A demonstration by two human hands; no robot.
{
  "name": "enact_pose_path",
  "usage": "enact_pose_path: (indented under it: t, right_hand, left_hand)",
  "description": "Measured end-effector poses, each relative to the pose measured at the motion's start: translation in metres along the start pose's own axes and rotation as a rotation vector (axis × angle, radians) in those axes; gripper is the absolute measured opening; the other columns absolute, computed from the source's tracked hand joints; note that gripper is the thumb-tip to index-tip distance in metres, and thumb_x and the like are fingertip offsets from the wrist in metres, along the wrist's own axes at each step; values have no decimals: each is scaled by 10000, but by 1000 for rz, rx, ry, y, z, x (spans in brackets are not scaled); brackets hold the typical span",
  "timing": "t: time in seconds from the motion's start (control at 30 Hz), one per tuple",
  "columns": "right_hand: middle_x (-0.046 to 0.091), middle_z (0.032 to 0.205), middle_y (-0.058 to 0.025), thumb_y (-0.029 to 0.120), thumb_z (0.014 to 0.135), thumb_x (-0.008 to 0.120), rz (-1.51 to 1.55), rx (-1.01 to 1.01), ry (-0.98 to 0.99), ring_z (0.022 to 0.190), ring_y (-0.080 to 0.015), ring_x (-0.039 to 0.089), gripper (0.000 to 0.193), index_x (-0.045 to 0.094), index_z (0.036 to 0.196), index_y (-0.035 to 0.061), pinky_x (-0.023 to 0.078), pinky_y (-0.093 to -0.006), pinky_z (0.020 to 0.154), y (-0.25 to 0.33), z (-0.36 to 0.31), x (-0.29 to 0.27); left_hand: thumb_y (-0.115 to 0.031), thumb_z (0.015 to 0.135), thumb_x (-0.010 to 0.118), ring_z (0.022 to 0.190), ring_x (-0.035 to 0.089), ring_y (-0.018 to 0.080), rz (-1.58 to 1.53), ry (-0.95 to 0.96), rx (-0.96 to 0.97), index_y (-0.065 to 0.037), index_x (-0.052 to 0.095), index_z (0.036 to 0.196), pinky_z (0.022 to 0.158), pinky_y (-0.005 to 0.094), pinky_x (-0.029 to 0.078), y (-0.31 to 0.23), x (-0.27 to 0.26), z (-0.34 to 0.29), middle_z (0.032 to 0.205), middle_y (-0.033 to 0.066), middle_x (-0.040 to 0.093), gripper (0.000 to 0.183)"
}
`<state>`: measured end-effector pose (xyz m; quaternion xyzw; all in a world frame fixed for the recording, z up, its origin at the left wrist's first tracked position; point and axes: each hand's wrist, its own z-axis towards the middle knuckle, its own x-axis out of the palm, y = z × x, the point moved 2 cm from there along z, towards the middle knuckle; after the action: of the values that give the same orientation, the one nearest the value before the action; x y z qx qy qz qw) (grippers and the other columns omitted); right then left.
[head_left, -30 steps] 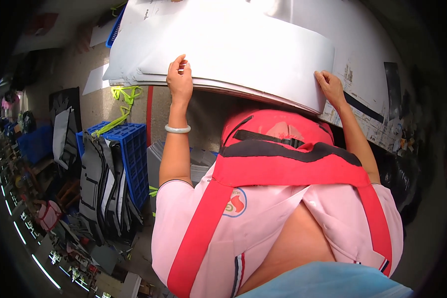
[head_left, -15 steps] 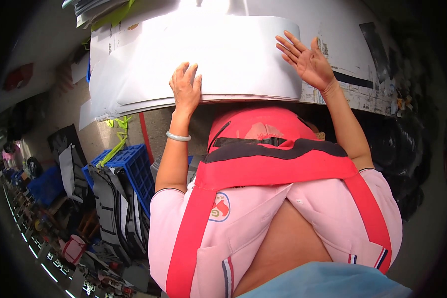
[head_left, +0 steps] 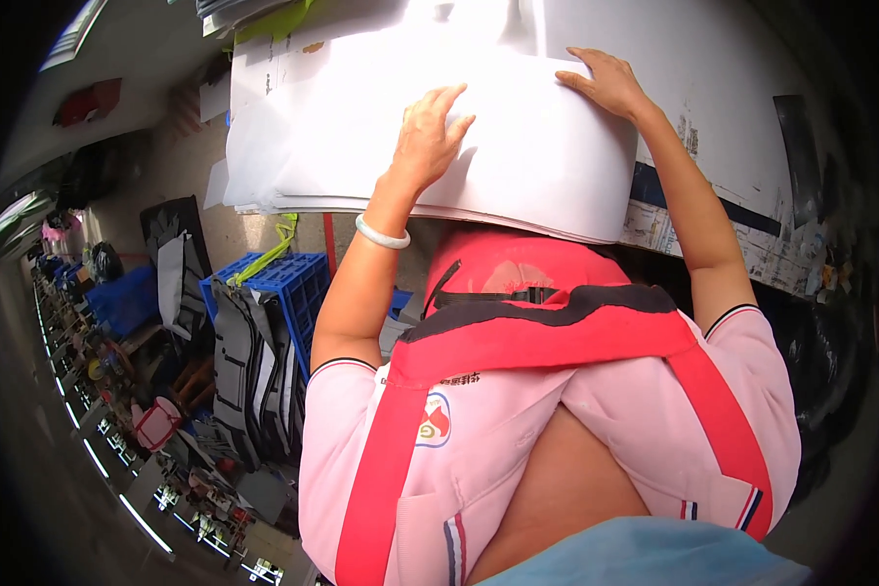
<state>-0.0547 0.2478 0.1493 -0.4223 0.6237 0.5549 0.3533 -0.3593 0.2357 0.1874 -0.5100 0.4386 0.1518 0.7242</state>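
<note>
A stack of large white sheets (head_left: 518, 176) with rounded corners lies on the table in front of me. Over its middle, my left hand (head_left: 426, 135) is open, fingers stretched forward and thumb apart; a shadow falls on the sheet beside it. Whether its fingertips touch the sheet I cannot tell. At the stack's far right corner my right hand (head_left: 607, 82) is open, palm down, with the thumb and fingers spread along the edge. Glare washes out the far part of the sheets. The left wrist bears a pale bangle (head_left: 382, 232).
The white worktable (head_left: 713, 68) carries dark strips (head_left: 799, 156) at the right. More stacked sheets (head_left: 239, 12) lie at the far left. Left of me stand a blue plastic crate (head_left: 298, 283) and dark grey panels (head_left: 236, 361). Black bags (head_left: 811, 361) are at the right.
My left hand has moved from the stack's near edge further in over it. My right hand has turned from palm up to palm down at the far right corner. The view has shifted slightly.
</note>
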Motion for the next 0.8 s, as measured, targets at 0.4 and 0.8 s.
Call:
enact_pose_path:
  t: [0.4,0.8]
  right_hand:
    - [623,1313,-122,512,871,637,3,178,261,1133,-286,642,617,582,1367,149,509,-424,983,12,-1,-11]
    - [555,1111,-70,355,674,834,148,148,363,1009,-301,489,768,565,1371,181,438,-396,955,100,-45,-92]
  left_hand:
    - [-596,934,543,1227,580,356,34,458,-140,-66,612,1333,1068,439,441,105,6,136,1322,176,617,666]
    - [-473,668,832,784,629,369,-115,937,358,20,720,964,793,427,500,48,-98,93,728,179,631,586]
